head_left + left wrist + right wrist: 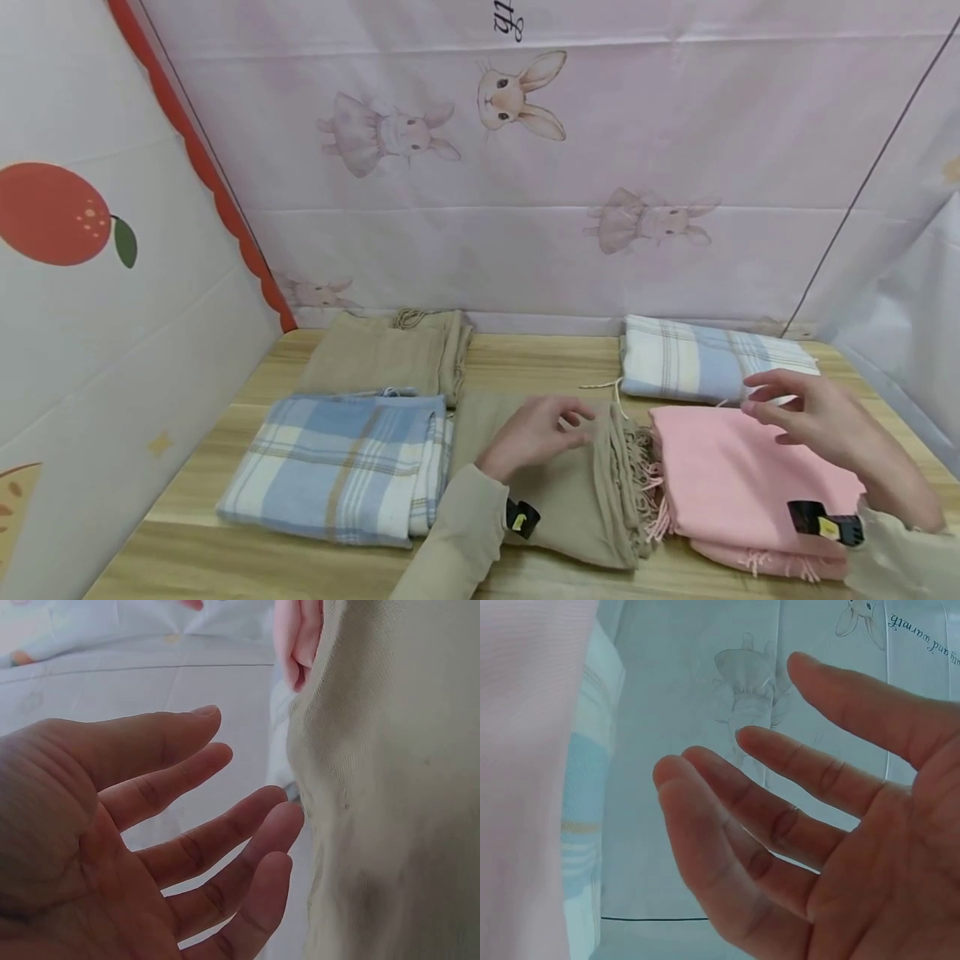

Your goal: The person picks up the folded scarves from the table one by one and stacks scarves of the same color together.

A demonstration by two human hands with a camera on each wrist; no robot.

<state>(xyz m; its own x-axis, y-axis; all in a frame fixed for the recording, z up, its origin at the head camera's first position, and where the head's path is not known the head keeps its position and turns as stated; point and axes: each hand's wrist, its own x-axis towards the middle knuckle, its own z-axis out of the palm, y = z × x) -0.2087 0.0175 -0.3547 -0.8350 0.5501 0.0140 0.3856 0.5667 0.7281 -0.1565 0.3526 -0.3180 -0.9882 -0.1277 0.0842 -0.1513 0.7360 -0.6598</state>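
Tan cloth (555,504) and pink cloth (735,483), side by side on the table (187,550), both folded into flat pads. Tan one near the middle, next to a blue-and-white check cloth (330,467); pink one to the right, in front of another check cloth (675,358). Left grip (528,433) above the tan cloth, loosely open, with fingers a bit bent and nothing inside. Right grip (828,421) above the pink cloth, open much the same way, also with nothing inside.

Probably light, and soft and floppy like a blanket. Not likely to break, even with a good squeeze. Not very slippery, going by the dull weave. Likely to sag and come unfolded, though, if lifted by just the top layer. Best to slide fingers under the whole pad, thumbs on top, and pinch all the layers together from two sides. Better to keep off the strings (642,454) along the edge: thin, loose and easy to tangle. Safer to hold the thick folded part.
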